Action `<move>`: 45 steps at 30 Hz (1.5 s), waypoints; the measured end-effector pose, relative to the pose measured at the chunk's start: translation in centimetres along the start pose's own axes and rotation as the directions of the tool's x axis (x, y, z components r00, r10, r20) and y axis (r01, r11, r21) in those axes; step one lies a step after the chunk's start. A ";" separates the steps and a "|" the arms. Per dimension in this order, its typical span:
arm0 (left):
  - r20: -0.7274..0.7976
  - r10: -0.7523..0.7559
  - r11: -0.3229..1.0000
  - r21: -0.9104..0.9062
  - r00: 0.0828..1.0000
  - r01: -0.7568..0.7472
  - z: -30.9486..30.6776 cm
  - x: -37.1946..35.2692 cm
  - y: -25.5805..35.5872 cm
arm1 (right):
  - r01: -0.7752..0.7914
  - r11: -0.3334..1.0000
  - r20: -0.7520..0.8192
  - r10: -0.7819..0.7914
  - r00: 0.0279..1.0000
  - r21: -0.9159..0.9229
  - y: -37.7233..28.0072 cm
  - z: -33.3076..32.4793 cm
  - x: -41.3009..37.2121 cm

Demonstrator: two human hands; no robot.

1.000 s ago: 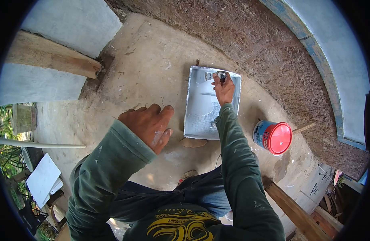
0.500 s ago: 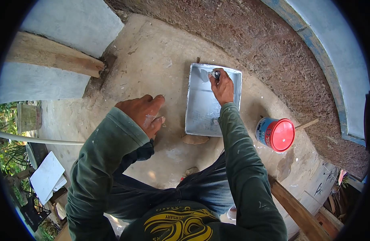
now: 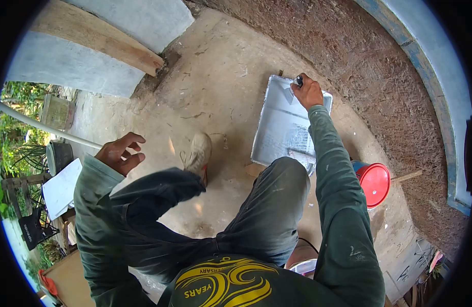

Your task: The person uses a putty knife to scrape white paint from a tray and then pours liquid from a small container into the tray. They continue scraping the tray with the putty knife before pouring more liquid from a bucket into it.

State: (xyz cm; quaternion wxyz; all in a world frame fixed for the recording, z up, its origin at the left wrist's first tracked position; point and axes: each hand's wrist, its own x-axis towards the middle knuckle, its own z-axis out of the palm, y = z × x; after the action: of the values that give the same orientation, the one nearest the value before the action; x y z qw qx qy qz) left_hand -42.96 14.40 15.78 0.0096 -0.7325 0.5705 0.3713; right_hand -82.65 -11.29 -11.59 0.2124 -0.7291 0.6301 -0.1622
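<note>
Head view | my right hand (image 3: 308, 93) was clamped on a small dark-handled tool (image 3: 298, 80), its kind too small to tell, at the far corner of the paint tray (image 3: 277, 123) | tray's near edge hid behind my knee (image 3: 282, 179) | left hand (image 3: 121, 153) hung loosely curled in the air | red-lidded can (image 3: 375, 184) was half hidden by my sleeve (image 3: 333, 169)

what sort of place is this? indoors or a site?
Probably an outdoor building site mid-painting: a paint tray on a bare concrete slab, a red-lidded paint can beside it, a rough unfinished wall behind, greenery past the edge. The right hand grips a small tool over the tray.
</note>
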 end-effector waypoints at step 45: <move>0.058 -0.202 0.938 0.300 0.978 0.176 22.8 26.5 -16.7 | -0.212 0.963 -0.023 0.211 0.977 -0.166 -1.8 -1.4 -2.4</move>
State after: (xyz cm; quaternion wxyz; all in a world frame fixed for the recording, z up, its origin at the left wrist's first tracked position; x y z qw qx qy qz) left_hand -39.10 8.21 -22.29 0.1788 -0.7572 0.5452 0.3121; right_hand -82.18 -8.83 -9.35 0.1647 -0.6726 0.7162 -0.0870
